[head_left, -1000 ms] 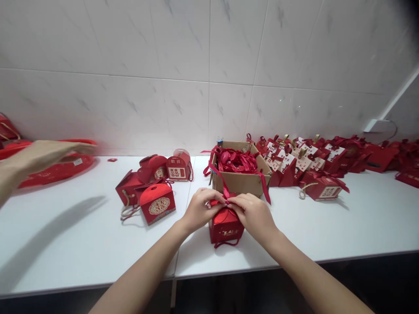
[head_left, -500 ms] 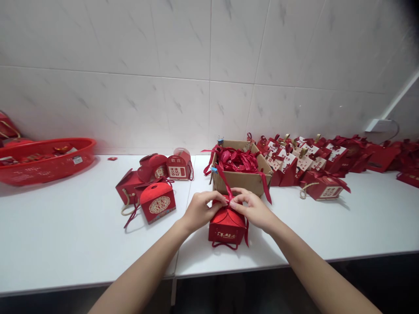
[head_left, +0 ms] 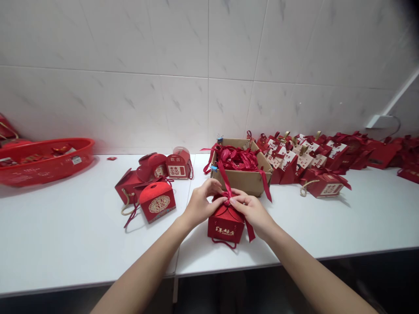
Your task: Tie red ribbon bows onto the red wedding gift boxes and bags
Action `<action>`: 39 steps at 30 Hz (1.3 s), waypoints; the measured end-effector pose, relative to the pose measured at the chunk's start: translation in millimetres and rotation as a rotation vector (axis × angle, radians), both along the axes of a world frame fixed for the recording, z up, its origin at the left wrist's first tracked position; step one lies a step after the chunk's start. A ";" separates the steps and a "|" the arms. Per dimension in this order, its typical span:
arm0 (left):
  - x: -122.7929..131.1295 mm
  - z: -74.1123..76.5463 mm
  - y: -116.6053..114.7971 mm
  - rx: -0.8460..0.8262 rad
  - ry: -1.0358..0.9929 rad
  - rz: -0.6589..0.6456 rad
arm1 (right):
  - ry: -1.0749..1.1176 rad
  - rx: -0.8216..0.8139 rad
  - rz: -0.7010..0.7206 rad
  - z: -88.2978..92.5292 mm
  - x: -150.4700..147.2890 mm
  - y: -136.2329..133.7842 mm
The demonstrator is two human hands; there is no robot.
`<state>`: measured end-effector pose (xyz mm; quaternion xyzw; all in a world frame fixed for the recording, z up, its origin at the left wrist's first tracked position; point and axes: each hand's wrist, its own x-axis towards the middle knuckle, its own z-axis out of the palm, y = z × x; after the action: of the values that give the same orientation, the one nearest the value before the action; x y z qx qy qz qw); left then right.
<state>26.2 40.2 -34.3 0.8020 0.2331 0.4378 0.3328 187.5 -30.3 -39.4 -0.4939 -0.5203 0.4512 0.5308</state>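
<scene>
A red gift box (head_left: 225, 226) with gold lettering stands upright near the table's front edge, a dark red cord handle hanging at its front. Across its top runs a red satin ribbon (head_left: 250, 230), looped at the middle, with one tail hanging down on the right. My left hand (head_left: 205, 201) pinches the ribbon at the loop, thumb toward the box lid. From the other side my right hand (head_left: 251, 212) pinches it with thumb and forefinger. Right behind the box, a cardboard box (head_left: 244, 179) holds a heap of red ribbons (head_left: 238, 159).
Several red gift boxes (head_left: 157, 204) with cord handles stand to the left. At far left is a red plastic basket (head_left: 49, 168). Many finished-looking red boxes (head_left: 288, 163) crowd the right rear, with one box (head_left: 324, 183) in front. A tiled wall (head_left: 131, 109) backs the white table (head_left: 81, 244).
My left fingers have lifted and spread a little above the lid. The ribbon is bunched into a loop, and its right tail has swung outward.
</scene>
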 end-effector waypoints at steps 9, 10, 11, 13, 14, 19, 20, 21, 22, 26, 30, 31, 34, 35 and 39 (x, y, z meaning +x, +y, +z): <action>-6.8 5.0 -3.7 0.003 0.180 -0.060 | -0.110 -0.008 -0.085 0.1 -5.6 -9.2; -6.8 4.1 -2.5 -0.026 0.176 -0.074 | -0.145 0.004 -0.100 0.5 -6.2 -11.3; -7.0 3.3 -1.1 -0.048 0.172 -0.094 | -0.189 0.022 -0.133 0.6 -6.4 -13.1; -7.9 2.3 1.6 -0.066 0.163 -0.126 | -0.275 0.065 -0.234 0.7 -5.7 -14.5; -8.4 2.3 2.6 -0.065 0.163 -0.136 | -0.296 0.083 -0.283 0.8 -4.5 -13.6; -9.7 4.0 3.3 -0.043 0.206 -0.152 | -0.107 0.100 -0.259 4.8 4.8 6.3; -9.6 3.9 3.1 -0.041 0.210 -0.143 | -0.061 0.102 -0.237 5.5 6.4 11.2; -9.5 3.6 3.0 -0.042 0.211 -0.130 | -0.031 0.106 -0.221 5.8 8.0 15.0; -9.3 3.1 3.1 -0.042 0.207 -0.113 | -0.014 0.115 -0.218 5.8 9.7 17.2; -9.5 1.0 3.3 -0.031 0.214 -0.102 | -0.116 0.210 -0.320 4.5 23.8 0.7; -10.1 3.9 2.8 0.007 0.258 -0.142 | -0.434 0.178 -0.027 14.9 60.8 -44.2; -9.8 5.6 3.0 0.018 0.271 -0.148 | -0.530 0.129 0.148 20.2 71.7 -53.4; -7.9 12.3 6.2 0.073 0.314 -0.180 | -0.699 0.040 0.297 38.3 94.6 -61.8; -7.0 14.8 8.0 0.097 0.327 -0.198 | -0.726 0.063 0.236 43.3 96.5 -57.4; -4.6 21.8 15.1 0.170 0.367 -0.246 | -0.773 0.296 0.143 48.9 75.4 -20.5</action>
<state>21.6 55.2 -12.5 0.9157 0.1525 0.2588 0.2669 262.8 -50.8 9.5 -0.5078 -0.7734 0.1886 0.3292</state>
